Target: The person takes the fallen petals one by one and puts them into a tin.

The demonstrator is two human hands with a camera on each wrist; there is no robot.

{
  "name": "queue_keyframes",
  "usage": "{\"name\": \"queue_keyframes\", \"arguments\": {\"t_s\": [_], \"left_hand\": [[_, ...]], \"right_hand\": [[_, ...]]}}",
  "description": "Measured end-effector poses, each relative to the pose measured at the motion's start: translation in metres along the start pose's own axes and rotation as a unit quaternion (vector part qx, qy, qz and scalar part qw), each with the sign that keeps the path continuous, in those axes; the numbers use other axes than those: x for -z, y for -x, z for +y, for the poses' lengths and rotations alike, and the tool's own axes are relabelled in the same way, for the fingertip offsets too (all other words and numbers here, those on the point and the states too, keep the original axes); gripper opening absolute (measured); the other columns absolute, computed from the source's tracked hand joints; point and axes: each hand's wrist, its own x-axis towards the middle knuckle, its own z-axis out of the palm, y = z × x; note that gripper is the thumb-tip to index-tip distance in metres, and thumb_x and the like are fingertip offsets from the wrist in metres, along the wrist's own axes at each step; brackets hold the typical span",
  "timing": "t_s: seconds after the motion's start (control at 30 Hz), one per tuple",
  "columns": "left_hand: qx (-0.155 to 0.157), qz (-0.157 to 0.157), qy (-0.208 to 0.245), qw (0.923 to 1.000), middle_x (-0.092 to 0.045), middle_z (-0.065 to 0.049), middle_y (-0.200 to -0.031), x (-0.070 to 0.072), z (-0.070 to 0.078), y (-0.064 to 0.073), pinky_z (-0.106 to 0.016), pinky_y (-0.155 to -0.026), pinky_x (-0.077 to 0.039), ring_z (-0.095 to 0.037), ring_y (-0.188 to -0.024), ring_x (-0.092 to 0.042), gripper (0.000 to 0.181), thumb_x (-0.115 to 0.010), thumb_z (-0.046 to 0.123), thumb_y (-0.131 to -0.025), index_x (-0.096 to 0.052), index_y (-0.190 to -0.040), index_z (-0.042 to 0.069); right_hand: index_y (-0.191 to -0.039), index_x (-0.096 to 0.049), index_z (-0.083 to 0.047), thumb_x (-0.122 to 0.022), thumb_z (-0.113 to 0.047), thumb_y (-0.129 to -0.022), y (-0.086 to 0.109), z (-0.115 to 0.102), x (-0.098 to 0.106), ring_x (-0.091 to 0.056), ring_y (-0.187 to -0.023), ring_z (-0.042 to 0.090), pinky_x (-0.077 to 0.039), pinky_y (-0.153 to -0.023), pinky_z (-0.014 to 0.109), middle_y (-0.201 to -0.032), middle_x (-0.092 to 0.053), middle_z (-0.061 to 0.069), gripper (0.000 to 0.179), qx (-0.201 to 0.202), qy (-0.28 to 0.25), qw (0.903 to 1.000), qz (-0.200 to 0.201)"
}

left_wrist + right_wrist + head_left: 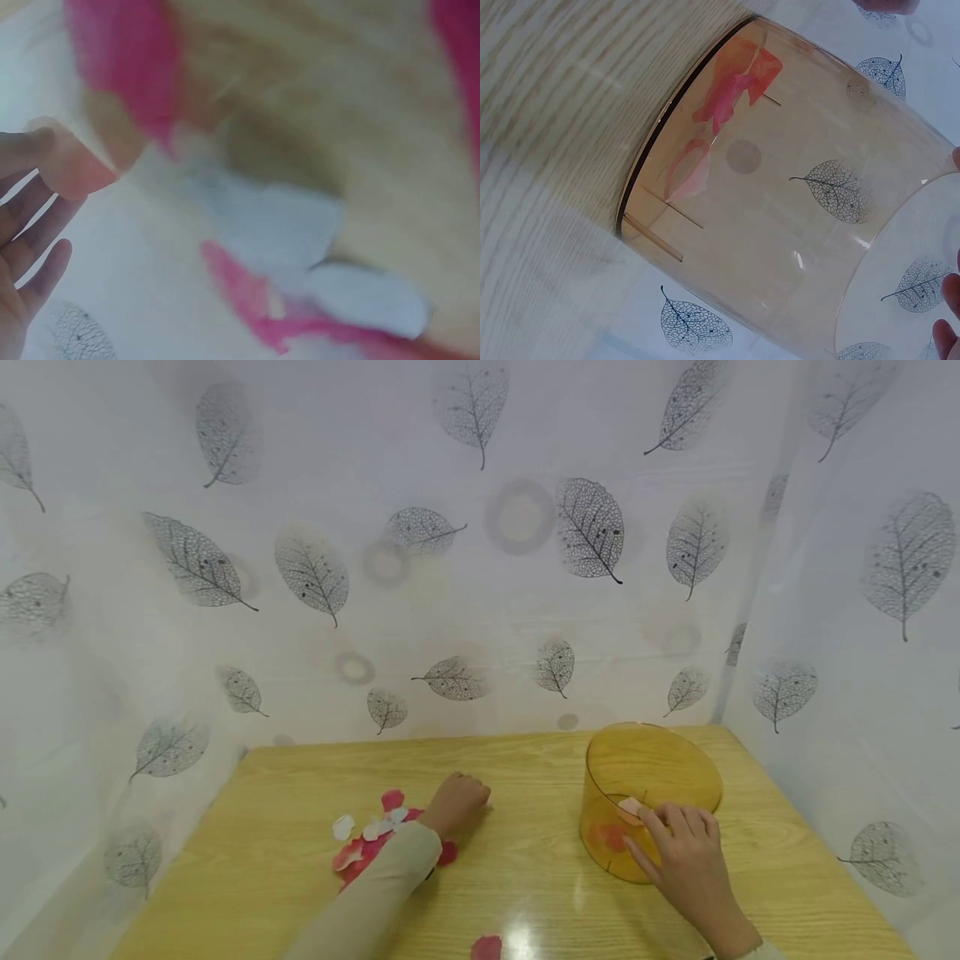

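Observation:
My left hand (456,802) is beyond a heap of red, pink and white petals (372,846) on the table's left half. In the left wrist view its thumb and fingers pinch a pale pink petal (75,169). My right hand (686,856) is by the near side of a see-through amber container (600,777), thumb and index finger spread apart. A pale petal (630,811) shows near the index fingertip. Inside the container, at its bottom, are red-pink petals (731,90) and a pale one (690,169). In the right wrist view only some fingertips (951,292) show.
The wooden table (525,810) is enclosed by white curtains (495,610) with a leaf print. One red petal (487,947) lies alone at the near edge. The container's rim is slanted, and it stands upright on the right side.

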Motion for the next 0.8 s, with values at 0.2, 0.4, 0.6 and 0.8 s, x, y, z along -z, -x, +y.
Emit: {"name": "queue_keyframes", "arguments": {"t_s": [0.2, 0.4, 0.6, 0.8], "left_hand": [[-0.016, 0.072, -0.004, 0.9973, -0.064, 0.004, -0.067, 0.021, -0.003, -0.011, -0.026, -0.061, -0.045, -0.010, -0.058, -0.055, 0.010, -0.068, 0.018, -0.083, -0.066, -0.073, 0.016], [-0.042, 0.137, -0.010, 0.9896, -0.066, 0.006, -0.075, 0.064, 0.008, -0.027, -0.025, -0.069, -0.049, -0.008, -0.068, -0.062, 0.008, -0.066, 0.021, -0.087, -0.068, -0.080, 0.018], [-0.071, 0.188, -0.011, 0.9796, -0.069, 0.008, -0.080, 0.104, 0.033, -0.048, -0.025, -0.077, -0.050, -0.007, -0.075, -0.064, 0.011, -0.061, 0.021, -0.091, -0.069, -0.084, 0.020], [-0.097, 0.214, -0.007, 0.9720, -0.069, 0.010, -0.084, 0.134, 0.062, -0.066, -0.023, -0.081, -0.050, -0.005, -0.080, -0.064, 0.016, -0.056, 0.023, -0.094, -0.071, -0.088, 0.022]], "right_hand": [[-0.094, -0.061, -0.008, -0.027, -0.056, -0.097, 0.000, 0.000, 0.000, -0.043, -0.071, 0.026, -0.031, -0.073, 0.046, -0.079, -0.051, 0.009, 0.059, 0.002, 0.001, 1.0000, -0.002], [-0.094, -0.061, -0.008, -0.027, -0.057, -0.097, 0.000, 0.000, 0.000, -0.043, -0.071, 0.026, -0.031, -0.073, 0.046, -0.079, -0.051, 0.010, 0.060, 0.000, -0.001, 1.0000, -0.006], [-0.091, -0.061, -0.007, -0.028, -0.056, -0.097, 0.000, 0.001, -0.001, -0.044, -0.070, 0.027, -0.031, -0.072, 0.046, -0.078, -0.051, 0.010, 0.060, 0.004, -0.007, 1.0000, 0.001], [-0.091, -0.061, -0.007, -0.027, -0.057, -0.097, 0.001, 0.001, -0.002, -0.043, -0.070, 0.027, -0.030, -0.071, 0.046, -0.078, -0.050, 0.009, 0.060, 0.008, -0.003, 0.9999, 0.009]]}}
